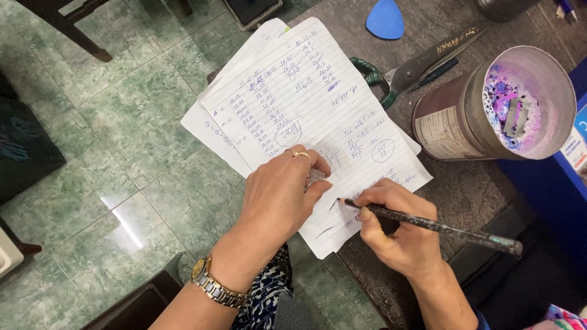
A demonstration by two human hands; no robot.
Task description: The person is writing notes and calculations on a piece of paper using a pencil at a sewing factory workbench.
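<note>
Green marbled floor tiles (122, 122) fill the left half of what we see, and a dark grey counter (465, 195) runs along the right, its edge slanting across the view. We find a small stack of lined paper sheets (306, 104) lying half on the counter and half out over the floor, so the overhanging part needs support. Our left hand (278, 198), with a gold ring and a metal wristwatch (211, 284), presses flat on the top sheet to pin it, its grip closed lightly on a small pale thing that we cannot make out. Our right hand (397, 229) holds a long dark pencil (428, 225) in a narrow writing grip, thumb and fingers pinched near the tip, which touches the sheet just beside the left thumb, where short dark strokes already show. The sheet carries columns of blue handwritten figures, some circled. Beyond the paper we see green-handled scissors (416, 67) lying flat on the counter, a blue guitar-pick-shaped piece (385, 18) near the far edge, and a round tin can (489, 110) tipped toward us. Its inside is smeared with purple and white residue, and a razor blade (516, 116) rests in it. A blue box edge (578, 146) stands just beside the can.
</note>
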